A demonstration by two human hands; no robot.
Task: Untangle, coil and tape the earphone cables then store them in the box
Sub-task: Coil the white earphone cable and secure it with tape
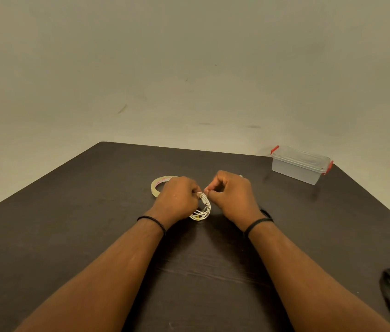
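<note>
A dark brown table [93, 224] with a faint wood grain is filling the lower half of the view, its far edge running slightly downward to the right. A plain beige wall [189, 68] is rising behind it, showing a few small dark scuffs and smudges near the table's edge.

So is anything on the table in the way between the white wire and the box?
Nothing visible lies on the table between the white earphone coil and the box, but the box's lid looks closed.
</note>
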